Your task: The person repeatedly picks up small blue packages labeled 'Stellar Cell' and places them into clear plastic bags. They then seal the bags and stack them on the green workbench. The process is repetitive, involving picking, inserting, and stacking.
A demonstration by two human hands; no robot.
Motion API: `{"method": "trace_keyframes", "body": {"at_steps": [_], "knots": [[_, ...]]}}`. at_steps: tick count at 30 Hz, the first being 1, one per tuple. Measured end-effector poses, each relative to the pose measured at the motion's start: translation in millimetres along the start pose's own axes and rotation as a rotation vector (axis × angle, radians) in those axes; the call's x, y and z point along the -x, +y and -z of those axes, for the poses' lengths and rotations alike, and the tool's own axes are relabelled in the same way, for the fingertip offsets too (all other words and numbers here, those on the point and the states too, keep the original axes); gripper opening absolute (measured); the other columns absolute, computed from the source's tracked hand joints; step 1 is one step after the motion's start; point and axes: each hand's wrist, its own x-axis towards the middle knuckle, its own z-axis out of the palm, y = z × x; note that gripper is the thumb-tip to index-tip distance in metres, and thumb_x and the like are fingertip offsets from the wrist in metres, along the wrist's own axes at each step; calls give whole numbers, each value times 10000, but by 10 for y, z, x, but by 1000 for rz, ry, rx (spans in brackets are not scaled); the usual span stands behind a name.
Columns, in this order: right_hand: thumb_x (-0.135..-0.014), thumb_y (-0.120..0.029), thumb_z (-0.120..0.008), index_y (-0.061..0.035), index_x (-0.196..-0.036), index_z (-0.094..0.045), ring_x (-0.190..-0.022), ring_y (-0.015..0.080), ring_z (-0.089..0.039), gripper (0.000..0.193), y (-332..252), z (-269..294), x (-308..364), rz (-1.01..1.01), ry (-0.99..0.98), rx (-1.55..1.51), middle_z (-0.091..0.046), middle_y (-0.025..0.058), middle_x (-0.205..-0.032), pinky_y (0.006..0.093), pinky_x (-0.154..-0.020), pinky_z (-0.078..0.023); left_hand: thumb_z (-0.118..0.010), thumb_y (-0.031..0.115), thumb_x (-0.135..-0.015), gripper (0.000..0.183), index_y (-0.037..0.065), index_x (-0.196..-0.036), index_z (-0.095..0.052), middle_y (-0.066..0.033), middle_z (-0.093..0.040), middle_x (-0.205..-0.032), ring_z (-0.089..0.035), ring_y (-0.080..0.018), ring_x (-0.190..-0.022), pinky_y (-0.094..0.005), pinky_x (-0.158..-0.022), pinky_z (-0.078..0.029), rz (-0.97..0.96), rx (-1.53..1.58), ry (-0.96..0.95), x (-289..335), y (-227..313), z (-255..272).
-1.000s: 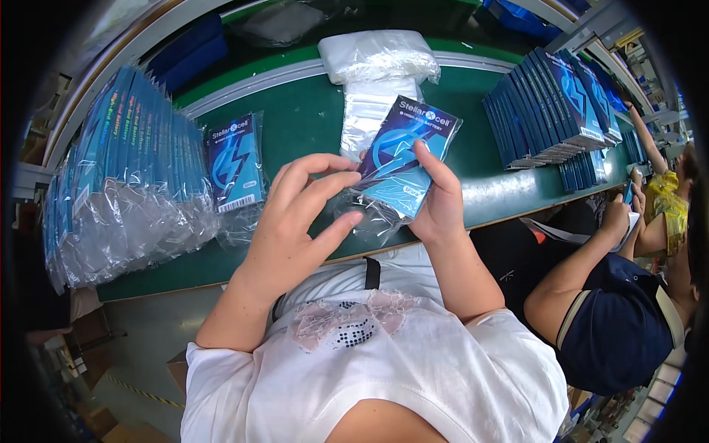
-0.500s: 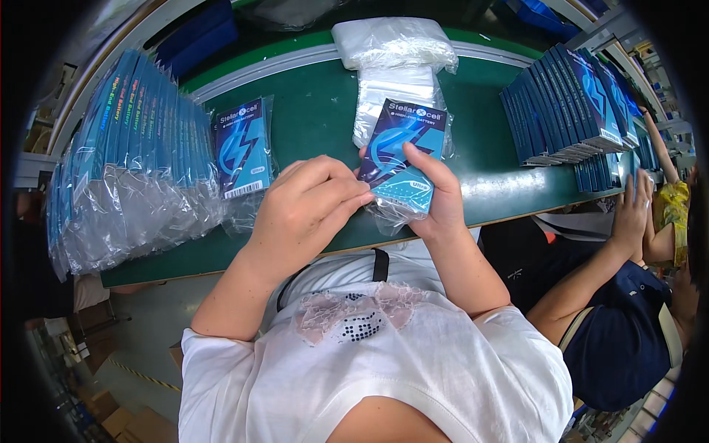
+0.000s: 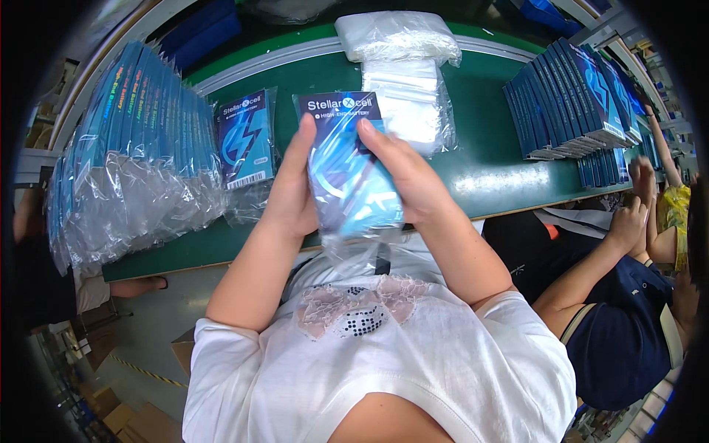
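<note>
Between my two hands, above the near edge of the table, is a flat blue battery box (image 3: pixel 353 166) in a clear plastic bag. Its printed face is up, and loose bag film (image 3: pixel 354 247) hangs off its near end. My left hand (image 3: pixel 295 177) grips the left edge, thumb along the side. On the right edge is my right hand (image 3: pixel 406 170), its thumb on the box's face. Just left of my left hand, another bagged battery box (image 3: pixel 245 140) leans beside a long row of bagged boxes (image 3: pixel 136 148).
A pile of clear plastic bags (image 3: pixel 402 100) lies on the green table (image 3: pixel 487 122) behind my hands, under a bundled bag pack (image 3: pixel 397 37). At the right stands a stack of unbagged boxes (image 3: pixel 565 96). A co-worker's hand (image 3: pixel 629 221) and dark-blue sleeve are at far right.
The held box has moved left and nearer to me. My left hand went from pinching at its lower left corner to gripping its left side; the film now hangs at the near end.
</note>
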Motion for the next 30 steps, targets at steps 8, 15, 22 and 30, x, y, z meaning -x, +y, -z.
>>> {"method": "trace_keyframes", "body": {"at_steps": [8,15,22,30], "knots": [[-832,-257,-654,7,-1140,-533,-913,188,-543,424,82,87,323,541,140,670,-537,128,-1083,319,-754,-459,-424,376,-926,500,-53,-1170,-507,-186,-596,-1082,-574,-328,-1032,-524,-931,-438,-156,249,110,-94,208,129],[-646,-77,-742,-57,-1133,-551,-883,281,-497,524,111,0,371,991,12,1505,-489,135,-1054,382,-776,-400,-407,391,-926,503,-58,-1111,-540,-183,-613,-1019,-602,-311,-961,-495,-858,-488,-238,192,211,-68,199,120],[-638,56,-676,-5,-881,-639,-641,234,-516,253,126,116,214,1274,15,1470,-543,72,-735,331,-593,-407,-528,291,-885,341,-37,-959,-587,-157,-629,-917,-631,-278,-861,-481,-761,-525,-211,149,422,-28,203,167],[-610,71,-697,-5,-876,-639,-649,214,-527,283,103,92,341,1426,127,1381,-567,65,-742,317,-615,-396,-557,218,-861,253,-27,-917,-585,-152,-626,-877,-635,-279,-850,-476,-738,-535,-160,137,425,-7,232,27]]}}
